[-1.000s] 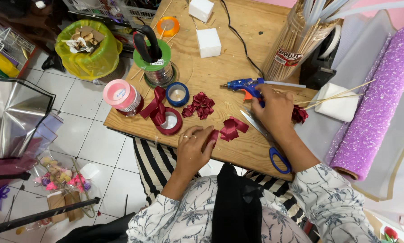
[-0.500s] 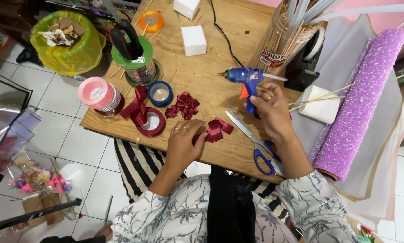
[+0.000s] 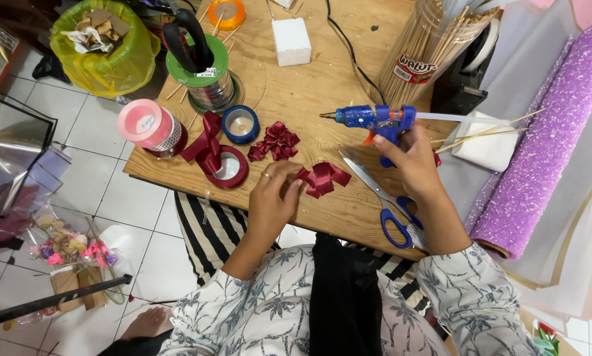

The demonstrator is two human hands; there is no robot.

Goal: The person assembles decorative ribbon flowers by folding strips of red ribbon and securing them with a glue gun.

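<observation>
Left hand [image 3: 274,191] pinches a folded dark-red ribbon piece [image 3: 322,178] at its left end, fingers closed on it, holding it down on the wooden table [image 3: 309,86]. Right hand [image 3: 411,158] is clamped around the grip of a blue glue gun [image 3: 374,118], held above the table with the nozzle pointing left. Nozzle tip sits up and slightly right of the ribbon piece, apart from it, not touching. Hands are apart, ribbon piece between them but closer to the left one.

Nearby:
- blue-handled scissors [image 3: 382,201] lie flat just right of the ribbon piece, blades pointing up-left, handles below the right wrist.
- finished red ribbon bow [image 3: 276,142] lies just above the left hand.
- dark-red ribbon spool [image 3: 227,168] sits left of that hand, loose ribbon tail trailing up from it.
- small blue tape roll [image 3: 240,124] beside the bow; pink spool [image 3: 148,125] at the table's left edge.
- bundle of wooden skewers [image 3: 428,46] stands behind the glue gun.
- purple glitter roll [image 3: 546,138] lies along the right side.
- white foam cube [image 3: 291,41] near the far edge.
</observation>
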